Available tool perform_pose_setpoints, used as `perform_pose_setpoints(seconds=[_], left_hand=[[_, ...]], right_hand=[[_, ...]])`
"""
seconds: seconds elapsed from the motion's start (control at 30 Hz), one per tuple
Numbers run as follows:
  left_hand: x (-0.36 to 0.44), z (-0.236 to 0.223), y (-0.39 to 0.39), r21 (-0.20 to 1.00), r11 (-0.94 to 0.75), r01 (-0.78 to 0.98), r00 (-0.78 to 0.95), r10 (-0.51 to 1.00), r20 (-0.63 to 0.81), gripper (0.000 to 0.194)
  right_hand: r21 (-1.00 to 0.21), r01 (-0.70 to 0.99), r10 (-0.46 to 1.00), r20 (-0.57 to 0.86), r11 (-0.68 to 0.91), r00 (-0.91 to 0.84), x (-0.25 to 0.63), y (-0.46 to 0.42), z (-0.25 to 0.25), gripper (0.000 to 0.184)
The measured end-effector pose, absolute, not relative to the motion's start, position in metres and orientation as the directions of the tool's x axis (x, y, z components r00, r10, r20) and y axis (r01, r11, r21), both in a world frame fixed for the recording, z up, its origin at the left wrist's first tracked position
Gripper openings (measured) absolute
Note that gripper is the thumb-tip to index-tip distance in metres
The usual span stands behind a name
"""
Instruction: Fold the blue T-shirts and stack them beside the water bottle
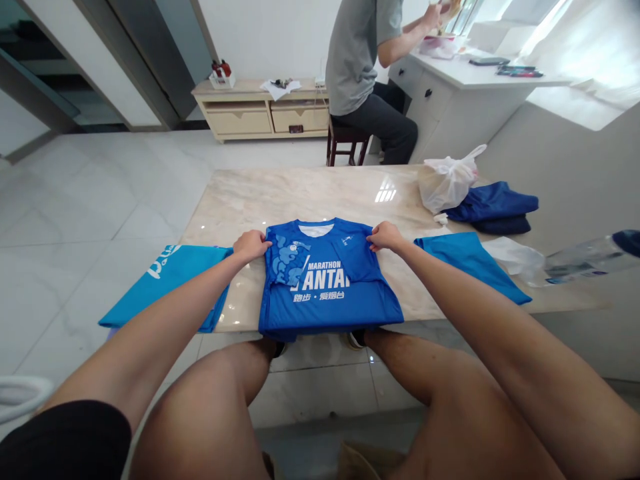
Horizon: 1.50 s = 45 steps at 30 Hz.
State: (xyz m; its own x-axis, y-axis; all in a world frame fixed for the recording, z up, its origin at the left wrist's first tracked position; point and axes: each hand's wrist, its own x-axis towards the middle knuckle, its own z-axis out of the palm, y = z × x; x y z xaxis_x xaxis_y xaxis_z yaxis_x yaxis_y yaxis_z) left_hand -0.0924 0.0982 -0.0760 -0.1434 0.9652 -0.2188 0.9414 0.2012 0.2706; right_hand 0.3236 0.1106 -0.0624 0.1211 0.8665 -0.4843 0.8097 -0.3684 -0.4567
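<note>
A royal-blue marathon T-shirt [325,293] lies folded on the marble table [300,193], its front up, printed with a white "MARATHON" and a cloud pattern. My left hand [251,245] grips the shirt's left shoulder edge. My right hand [386,236] pinches the opposite shoulder edge. To the left, a light-blue shirt [170,280] hangs over the table edge, partly under my left forearm. Another light-blue garment [470,267] lies flat to the right of my right hand.
A white plastic bag [447,180] and folded dark-blue clothes [495,208] sit at the table's far right. A plastic water bottle [585,260] lies at the right. Beyond the table, a seated co-worker [365,67] faces a white desk [465,87]. A low wooden cabinet [260,110] stands against the wall.
</note>
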Motion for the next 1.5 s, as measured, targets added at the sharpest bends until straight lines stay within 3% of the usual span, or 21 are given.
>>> perform_pose_setpoints(seconds=[0.17,0.3,0.37,0.47,0.57,0.67,0.77,0.9,1.03,1.17,1.27,1.37,1.5], left_hand=[[-0.100,-0.095,0.170,0.341,0.232,0.911,-0.208,0.972,-0.105,0.022],[-0.092,-0.095,0.213,0.444,0.182,0.877,-0.232,0.971,0.060,0.023],[-0.084,-0.092,0.215,0.449,0.111,0.886,-0.216,0.958,0.189,0.041],[-0.070,-0.096,0.189,0.372,-0.060,0.926,-0.053,0.957,0.287,0.056],[-0.060,-0.108,0.143,0.298,-0.229,0.927,0.182,0.968,0.175,0.066],[-0.055,-0.118,0.099,0.233,-0.307,0.923,0.315,0.949,0.001,0.078],[-0.053,-0.116,0.065,0.206,-0.352,0.913,0.386,0.909,-0.156,0.079],[-0.048,-0.100,0.035,0.129,-0.439,0.889,0.458,0.862,-0.218,0.076],[-0.040,-0.074,0.028,0.058,-0.483,0.874,0.477,0.827,-0.299,0.064],[-0.031,-0.060,0.040,0.100,-0.449,0.888,0.457,0.834,-0.311,0.065],[-0.033,-0.069,0.057,0.132,-0.385,0.914,0.406,0.876,-0.260,0.071],[-0.043,-0.088,0.081,0.149,-0.319,0.936,0.347,0.908,-0.235,0.071],[-0.066,-0.112,0.133,0.227,-0.251,0.941,0.259,0.966,-0.006,0.062]], right_hand=[[-0.649,0.666,0.923,-0.344,-0.368,0.174,0.323,0.178,-0.092,0.015],[-0.804,0.568,0.965,-0.028,-0.177,0.260,0.328,0.225,-0.114,0.023],[-0.740,0.672,0.964,0.165,-0.018,0.207,0.330,0.230,-0.120,0.031],[-0.495,0.833,0.947,0.304,0.247,-0.100,0.330,0.204,-0.128,0.048],[-0.306,0.853,0.905,0.182,0.423,-0.384,0.325,0.153,-0.133,0.067],[-0.221,0.855,0.868,-0.066,0.469,-0.493,0.316,0.106,-0.133,0.077],[-0.164,0.879,0.844,-0.246,0.448,-0.477,0.306,0.075,-0.122,0.082],[-0.125,0.911,0.814,-0.414,0.393,-0.408,0.290,0.054,-0.090,0.085],[-0.069,0.914,0.757,-0.537,0.400,-0.372,0.274,0.049,-0.057,0.066],[-0.018,0.908,0.817,-0.429,0.420,-0.386,0.269,0.056,-0.048,0.048],[-0.033,0.895,0.859,-0.268,0.444,-0.436,0.275,0.072,-0.058,0.054],[-0.042,0.885,0.854,-0.244,0.464,-0.459,0.286,0.099,-0.073,0.060],[-0.095,0.925,0.919,-0.114,0.369,-0.378,0.309,0.152,-0.093,0.052]])
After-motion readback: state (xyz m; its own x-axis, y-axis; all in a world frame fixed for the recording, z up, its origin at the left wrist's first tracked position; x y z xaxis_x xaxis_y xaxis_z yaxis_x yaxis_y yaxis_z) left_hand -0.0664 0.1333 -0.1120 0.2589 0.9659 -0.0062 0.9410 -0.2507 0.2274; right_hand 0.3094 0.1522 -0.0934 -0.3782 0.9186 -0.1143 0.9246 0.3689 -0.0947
